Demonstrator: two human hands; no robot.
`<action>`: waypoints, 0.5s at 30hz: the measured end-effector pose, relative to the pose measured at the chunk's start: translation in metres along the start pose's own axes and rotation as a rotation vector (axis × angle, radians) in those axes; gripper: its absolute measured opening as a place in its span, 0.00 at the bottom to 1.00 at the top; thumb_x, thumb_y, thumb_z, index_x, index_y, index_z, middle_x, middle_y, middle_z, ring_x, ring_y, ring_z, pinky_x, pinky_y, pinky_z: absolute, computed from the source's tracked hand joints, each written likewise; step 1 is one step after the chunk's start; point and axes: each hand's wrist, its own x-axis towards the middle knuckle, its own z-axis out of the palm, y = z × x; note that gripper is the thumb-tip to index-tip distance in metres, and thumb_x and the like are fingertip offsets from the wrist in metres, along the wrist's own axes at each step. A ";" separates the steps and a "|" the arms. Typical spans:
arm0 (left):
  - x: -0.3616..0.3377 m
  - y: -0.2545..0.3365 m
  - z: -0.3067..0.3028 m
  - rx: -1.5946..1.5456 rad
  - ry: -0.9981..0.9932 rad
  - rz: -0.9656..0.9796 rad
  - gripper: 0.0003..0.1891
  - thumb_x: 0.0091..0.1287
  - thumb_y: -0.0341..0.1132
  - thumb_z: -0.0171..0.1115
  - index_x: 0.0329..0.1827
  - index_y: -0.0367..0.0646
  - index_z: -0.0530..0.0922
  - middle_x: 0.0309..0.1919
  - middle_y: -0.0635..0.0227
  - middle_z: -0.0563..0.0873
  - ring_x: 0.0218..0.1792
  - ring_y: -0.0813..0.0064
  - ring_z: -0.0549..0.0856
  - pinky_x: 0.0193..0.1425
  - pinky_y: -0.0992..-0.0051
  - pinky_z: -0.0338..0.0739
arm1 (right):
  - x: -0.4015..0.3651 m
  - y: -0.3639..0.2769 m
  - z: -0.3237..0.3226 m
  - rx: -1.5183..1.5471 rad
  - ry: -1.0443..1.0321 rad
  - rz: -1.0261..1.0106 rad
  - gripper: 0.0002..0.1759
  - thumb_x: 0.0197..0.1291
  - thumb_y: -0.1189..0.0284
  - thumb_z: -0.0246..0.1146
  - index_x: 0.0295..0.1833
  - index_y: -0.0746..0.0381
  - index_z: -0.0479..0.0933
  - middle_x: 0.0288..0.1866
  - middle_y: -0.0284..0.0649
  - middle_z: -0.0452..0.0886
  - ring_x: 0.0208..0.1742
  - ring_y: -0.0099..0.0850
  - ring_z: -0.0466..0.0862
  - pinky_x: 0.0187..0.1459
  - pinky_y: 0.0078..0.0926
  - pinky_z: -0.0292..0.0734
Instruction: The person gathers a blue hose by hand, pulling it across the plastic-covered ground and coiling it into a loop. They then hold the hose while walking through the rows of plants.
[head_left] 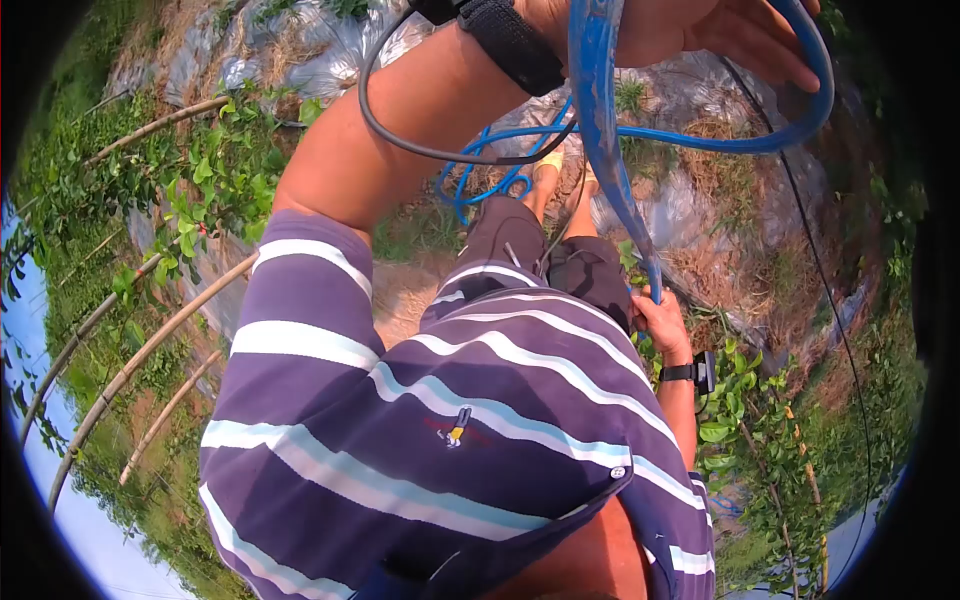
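A blue hose (600, 130) runs from the top edge, past my left wrist, down to my right hand. My left hand (700, 35) is raised at the top, partly cut off, with a loop of the hose around it and its fingertips close against the tube. A black strap and cable are on that wrist. Low by my right hip, my right hand (660, 320) is closed around the lower part of the hose; a black band with a small device (690, 374) sits on its wrist. More hose lies in loose coils (485, 165) on the ground near my feet.
Silvery plastic sheeting (690, 200) and dry grass cover the ground ahead. Leafy plants (215, 185) and bent wooden poles (150, 365) stand on the left. More plants (730, 400) grow on the right, where a thin dark line (815, 235) runs down.
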 end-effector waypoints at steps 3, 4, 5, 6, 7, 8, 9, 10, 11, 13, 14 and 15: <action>0.008 -0.018 0.022 -0.013 -0.217 0.034 0.36 0.74 0.65 0.51 0.58 0.35 0.77 0.48 0.49 0.88 0.53 0.57 0.88 0.65 0.58 0.81 | -0.008 -0.021 0.009 -0.047 0.061 -0.011 0.15 0.66 0.65 0.67 0.28 0.58 0.77 0.23 0.31 0.78 0.20 0.17 0.71 0.23 0.18 0.61; 0.013 -0.027 0.029 -0.002 -0.275 0.037 0.35 0.78 0.62 0.46 0.59 0.32 0.77 0.51 0.47 0.87 0.54 0.56 0.88 0.66 0.60 0.81 | -0.007 -0.015 0.008 0.000 0.072 -0.025 0.13 0.66 0.66 0.67 0.30 0.58 0.77 0.23 0.30 0.78 0.20 0.17 0.72 0.23 0.19 0.62; 0.008 -0.035 0.043 -0.073 -0.320 -0.053 0.33 0.78 0.60 0.49 0.58 0.32 0.78 0.51 0.49 0.87 0.54 0.57 0.88 0.66 0.61 0.81 | -0.005 -0.009 0.005 -0.035 0.070 -0.003 0.11 0.65 0.65 0.68 0.32 0.59 0.77 0.24 0.31 0.78 0.21 0.18 0.72 0.23 0.19 0.63; 0.002 -0.045 0.055 -0.042 -0.341 -0.095 0.32 0.77 0.59 0.52 0.58 0.33 0.78 0.51 0.51 0.87 0.53 0.59 0.88 0.65 0.64 0.80 | -0.004 -0.009 0.006 -0.103 0.076 0.021 0.12 0.64 0.64 0.69 0.33 0.60 0.79 0.24 0.31 0.79 0.22 0.19 0.73 0.24 0.20 0.65; -0.006 -0.053 0.070 0.011 -0.330 -0.079 0.32 0.76 0.60 0.54 0.54 0.34 0.80 0.44 0.57 0.87 0.46 0.67 0.91 0.56 0.69 0.84 | -0.011 -0.019 0.011 -0.177 0.106 0.031 0.14 0.64 0.62 0.69 0.35 0.62 0.81 0.25 0.32 0.80 0.23 0.20 0.75 0.26 0.21 0.67; -0.007 -0.064 0.079 0.056 -0.438 -0.024 0.30 0.77 0.59 0.54 0.54 0.34 0.80 0.43 0.58 0.88 0.47 0.68 0.90 0.53 0.69 0.84 | 0.001 0.010 0.008 -0.107 0.108 -0.040 0.17 0.64 0.59 0.67 0.29 0.60 0.80 0.23 0.31 0.79 0.21 0.20 0.73 0.25 0.22 0.65; -0.010 -0.070 0.088 0.095 -0.498 -0.024 0.29 0.77 0.57 0.55 0.54 0.34 0.80 0.42 0.57 0.88 0.47 0.67 0.89 0.52 0.67 0.83 | -0.003 0.003 0.012 -0.103 0.085 -0.050 0.16 0.64 0.58 0.68 0.31 0.59 0.81 0.25 0.31 0.80 0.24 0.19 0.74 0.26 0.22 0.66; -0.013 -0.079 0.097 0.119 -0.534 -0.017 0.27 0.77 0.56 0.55 0.54 0.35 0.80 0.42 0.56 0.88 0.47 0.66 0.88 0.52 0.64 0.82 | -0.006 -0.008 0.027 0.052 0.076 -0.107 0.16 0.64 0.58 0.68 0.32 0.59 0.80 0.25 0.31 0.80 0.25 0.20 0.74 0.26 0.22 0.67; -0.016 -0.091 0.106 0.094 -0.577 0.005 0.27 0.77 0.56 0.55 0.54 0.36 0.80 0.41 0.57 0.88 0.45 0.66 0.88 0.51 0.64 0.81 | -0.007 -0.015 0.037 0.205 0.060 -0.159 0.16 0.64 0.58 0.68 0.33 0.58 0.80 0.26 0.31 0.80 0.26 0.20 0.75 0.27 0.22 0.67; -0.016 -0.105 0.123 0.060 -0.629 0.066 0.26 0.77 0.55 0.56 0.55 0.36 0.79 0.41 0.58 0.88 0.45 0.66 0.87 0.50 0.65 0.81 | -0.001 -0.009 0.040 0.255 0.063 -0.198 0.16 0.64 0.58 0.68 0.33 0.59 0.80 0.26 0.31 0.80 0.26 0.20 0.75 0.27 0.22 0.67; -0.017 -0.104 0.127 0.035 -0.693 0.042 0.26 0.77 0.54 0.56 0.58 0.36 0.78 0.40 0.57 0.87 0.45 0.64 0.87 0.48 0.64 0.81 | 0.002 -0.004 0.040 0.229 0.070 -0.202 0.16 0.64 0.58 0.68 0.33 0.59 0.80 0.26 0.31 0.80 0.26 0.20 0.75 0.27 0.22 0.67; -0.019 -0.102 0.133 0.007 -0.754 0.013 0.26 0.78 0.52 0.56 0.61 0.35 0.76 0.40 0.57 0.87 0.44 0.63 0.87 0.47 0.64 0.81 | 0.004 0.004 0.038 0.202 0.081 -0.204 0.16 0.64 0.57 0.68 0.33 0.59 0.80 0.26 0.31 0.80 0.26 0.20 0.75 0.27 0.23 0.67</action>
